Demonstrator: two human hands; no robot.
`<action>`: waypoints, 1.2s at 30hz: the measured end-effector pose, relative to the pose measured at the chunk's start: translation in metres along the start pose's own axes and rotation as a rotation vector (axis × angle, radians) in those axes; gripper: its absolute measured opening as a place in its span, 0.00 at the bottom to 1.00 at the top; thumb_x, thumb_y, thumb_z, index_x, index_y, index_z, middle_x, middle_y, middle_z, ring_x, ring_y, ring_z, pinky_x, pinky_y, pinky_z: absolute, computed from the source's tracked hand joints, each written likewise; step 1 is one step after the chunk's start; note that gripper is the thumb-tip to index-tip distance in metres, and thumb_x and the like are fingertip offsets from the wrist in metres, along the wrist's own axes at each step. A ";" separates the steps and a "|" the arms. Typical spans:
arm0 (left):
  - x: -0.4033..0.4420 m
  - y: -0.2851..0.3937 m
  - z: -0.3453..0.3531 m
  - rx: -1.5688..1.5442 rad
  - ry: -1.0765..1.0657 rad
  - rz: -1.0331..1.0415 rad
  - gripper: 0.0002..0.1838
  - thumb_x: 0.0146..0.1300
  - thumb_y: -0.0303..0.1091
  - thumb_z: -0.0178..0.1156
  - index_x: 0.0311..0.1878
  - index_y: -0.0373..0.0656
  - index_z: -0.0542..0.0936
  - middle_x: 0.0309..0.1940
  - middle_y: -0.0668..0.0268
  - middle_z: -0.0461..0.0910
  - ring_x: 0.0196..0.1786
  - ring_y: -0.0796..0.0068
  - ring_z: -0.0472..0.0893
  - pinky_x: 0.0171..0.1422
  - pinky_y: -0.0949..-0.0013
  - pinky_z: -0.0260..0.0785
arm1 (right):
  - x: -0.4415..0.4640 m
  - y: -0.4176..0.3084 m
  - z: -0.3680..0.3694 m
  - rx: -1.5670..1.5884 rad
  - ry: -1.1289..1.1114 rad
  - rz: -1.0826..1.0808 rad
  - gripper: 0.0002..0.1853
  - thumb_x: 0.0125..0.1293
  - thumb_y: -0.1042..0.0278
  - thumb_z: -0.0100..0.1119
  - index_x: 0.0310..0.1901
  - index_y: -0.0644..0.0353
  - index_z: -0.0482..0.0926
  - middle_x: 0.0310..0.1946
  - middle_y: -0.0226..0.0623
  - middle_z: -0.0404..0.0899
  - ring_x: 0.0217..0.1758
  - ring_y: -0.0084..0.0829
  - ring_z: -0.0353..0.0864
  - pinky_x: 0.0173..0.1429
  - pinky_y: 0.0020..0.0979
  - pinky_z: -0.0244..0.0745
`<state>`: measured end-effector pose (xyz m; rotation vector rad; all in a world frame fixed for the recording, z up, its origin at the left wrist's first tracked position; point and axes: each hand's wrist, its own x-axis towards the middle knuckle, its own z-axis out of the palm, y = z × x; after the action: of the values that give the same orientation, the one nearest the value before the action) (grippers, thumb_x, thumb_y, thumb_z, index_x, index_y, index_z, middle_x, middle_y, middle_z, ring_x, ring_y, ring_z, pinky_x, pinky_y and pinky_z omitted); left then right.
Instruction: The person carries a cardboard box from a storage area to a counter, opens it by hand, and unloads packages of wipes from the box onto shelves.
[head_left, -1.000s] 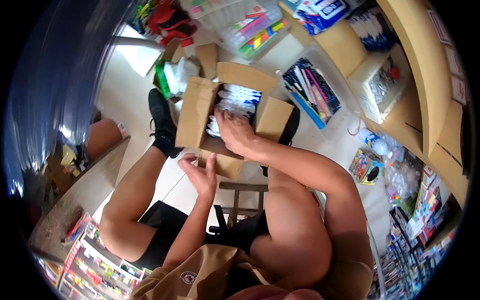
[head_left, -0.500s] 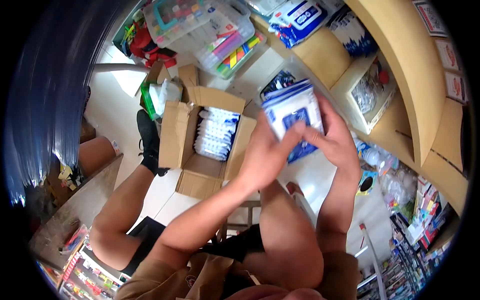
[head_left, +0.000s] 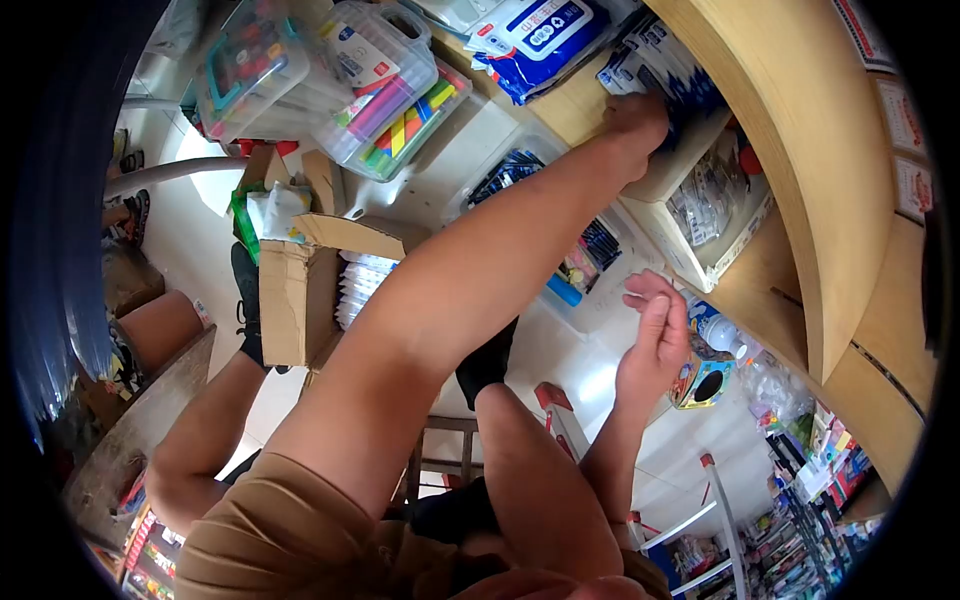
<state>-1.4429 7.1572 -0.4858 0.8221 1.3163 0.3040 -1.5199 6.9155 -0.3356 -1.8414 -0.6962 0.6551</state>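
Note:
My left hand [head_left: 636,122] reaches across to the shelf at the upper right, its fingers curled against the near end of a row of blue-and-white packets [head_left: 655,62]; the hand partly hides its grip. Lower right, my right hand [head_left: 655,345] is raised over the floor, empty, with its fingers loosely bent and apart. An open cardboard box [head_left: 285,300] stands on the floor at the left. White packets [head_left: 362,285] show inside it, and my left forearm covers its right part.
A white bin [head_left: 715,215] of small clear bags is beside the packets. Blue wipes [head_left: 540,40] lie on the shelf. Clear cases [head_left: 375,100] of coloured items stand at the upper left. A tray of pens [head_left: 510,170] is under my left arm. A bottle [head_left: 722,332] is at the right.
The packets that both hands held are no longer between them. My left hand has moved up and right to the shelf; my right hand has let go and dropped lower. The view has shifted right.

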 end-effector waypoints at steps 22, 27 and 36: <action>-0.129 -0.054 -0.067 -0.395 0.085 0.198 0.18 0.70 0.35 0.57 0.57 0.33 0.71 0.38 0.57 0.80 0.38 0.63 0.82 0.46 0.63 0.75 | 0.017 -0.005 0.021 0.028 -0.008 0.035 0.13 0.79 0.68 0.54 0.56 0.67 0.80 0.42 0.37 0.85 0.43 0.23 0.81 0.51 0.25 0.76; -0.322 -0.086 -0.183 0.185 0.076 0.785 0.14 0.56 0.16 0.57 0.46 0.35 0.80 0.38 0.60 0.78 0.44 0.56 0.80 0.54 0.64 0.74 | -0.009 -0.036 0.054 0.223 -0.045 -0.093 0.10 0.78 0.73 0.51 0.54 0.66 0.78 0.41 0.37 0.83 0.35 0.21 0.79 0.43 0.25 0.76; -0.367 -0.187 -0.336 1.172 0.070 0.445 0.33 0.66 0.62 0.61 0.55 0.38 0.80 0.51 0.51 0.78 0.56 0.48 0.76 0.62 0.50 0.69 | -0.090 0.026 0.231 -0.861 -0.971 -0.760 0.18 0.65 0.70 0.57 0.53 0.73 0.77 0.51 0.55 0.78 0.62 0.55 0.77 0.64 0.48 0.74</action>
<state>-1.8990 6.9172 -0.3538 2.1127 1.3144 -0.1454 -1.7410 6.9860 -0.4268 -1.6472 -2.4699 0.7574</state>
